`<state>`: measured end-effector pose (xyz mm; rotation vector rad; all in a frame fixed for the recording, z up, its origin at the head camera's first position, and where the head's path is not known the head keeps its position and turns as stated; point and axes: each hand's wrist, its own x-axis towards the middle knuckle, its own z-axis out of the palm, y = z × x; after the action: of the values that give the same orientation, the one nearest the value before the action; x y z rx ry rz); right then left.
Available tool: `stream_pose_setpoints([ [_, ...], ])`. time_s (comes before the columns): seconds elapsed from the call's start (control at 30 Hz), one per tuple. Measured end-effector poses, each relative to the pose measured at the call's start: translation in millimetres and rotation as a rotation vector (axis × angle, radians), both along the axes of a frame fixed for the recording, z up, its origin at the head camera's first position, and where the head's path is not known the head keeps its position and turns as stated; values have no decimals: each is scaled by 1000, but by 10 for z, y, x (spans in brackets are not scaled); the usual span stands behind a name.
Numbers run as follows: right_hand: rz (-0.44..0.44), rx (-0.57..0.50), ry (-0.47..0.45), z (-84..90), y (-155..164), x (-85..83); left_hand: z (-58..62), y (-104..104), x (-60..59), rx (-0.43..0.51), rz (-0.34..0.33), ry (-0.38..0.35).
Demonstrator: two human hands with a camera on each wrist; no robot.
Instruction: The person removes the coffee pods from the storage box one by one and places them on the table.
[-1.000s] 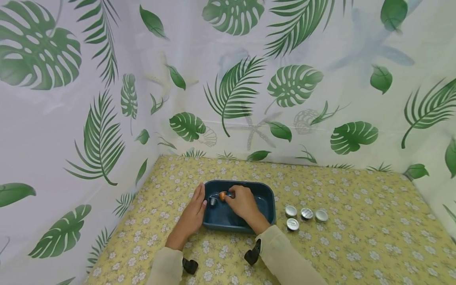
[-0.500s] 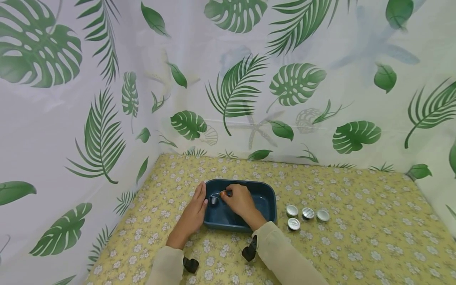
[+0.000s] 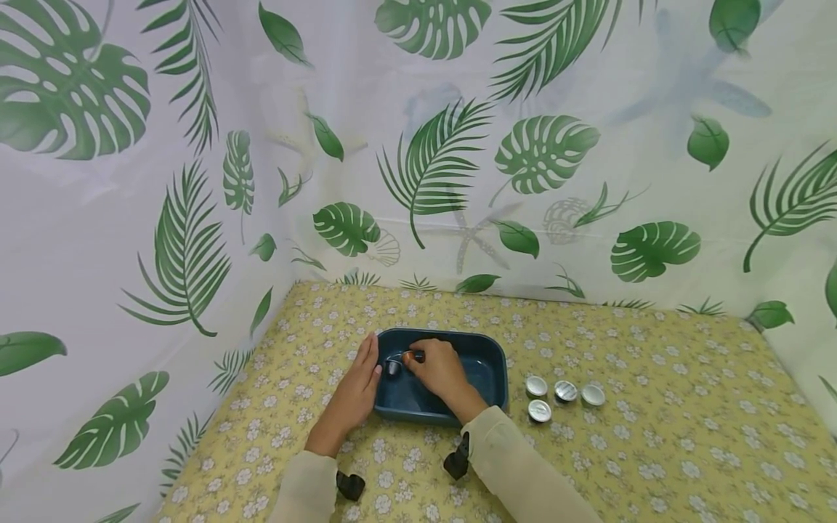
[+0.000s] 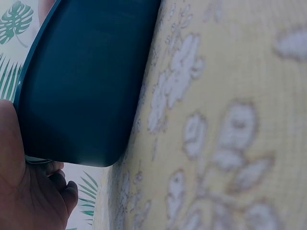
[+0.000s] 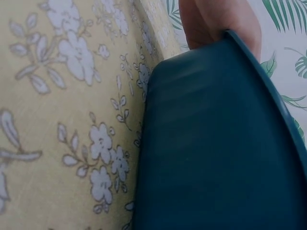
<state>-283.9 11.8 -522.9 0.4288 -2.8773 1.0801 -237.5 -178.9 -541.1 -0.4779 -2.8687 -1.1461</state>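
Right hand (image 3: 439, 369) sat inside the dark blue tray (image 3: 492, 363), fingers curled on a small orange item (image 3: 409, 357), mostly hidden, unclear what it was. Left hand (image 3: 356, 396) lay flat, fingers straight, against the tray's left wall. Wrist views showed only tray walls.

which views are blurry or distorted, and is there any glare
Head view: evenly lit and sharp, with wide-angle bending at the curtain edges; the small round tins catch bright glints. Left wrist view: the floral cloth up close is soft and out of focus, the blue tray fairly clear. Right wrist view: the cloth is sharper, and the tray wall shows faint sheen.
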Motion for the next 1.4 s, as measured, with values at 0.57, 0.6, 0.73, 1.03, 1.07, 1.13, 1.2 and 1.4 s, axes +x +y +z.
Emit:
stream_pose_setpoints([
  [0.57, 43, 9, -12, -37, 4, -3, -7, 8, -9, -8, 9, -12],
  [0.6, 42, 8, -16, -42, 3, 1, -13, 9, -8, -6, 8, -12],
  [0.73, 41, 10, -16, -52, 2, 10, -33, 13, -9, -12, 8, -11],
  [1.03, 61, 14, -17, 7, 2, 23, 18, 4, 4, 0, -1, 0],
  [1.07, 59, 17, -18, 10, 3, 22, 20, 4, 2, -2, -4, 4],
  [1.13, 64, 24, -15, 9, 6, 16, 15, 1, 0, -6, -10, 18],
  [1.2, 71, 25, -15, 0, 10, 12, 5, -1, -6, -11, -11, 25],
  [1.4, 82, 22, -50, -23, 31, 5, -7, 14, -6, -6, -11, 20],
])
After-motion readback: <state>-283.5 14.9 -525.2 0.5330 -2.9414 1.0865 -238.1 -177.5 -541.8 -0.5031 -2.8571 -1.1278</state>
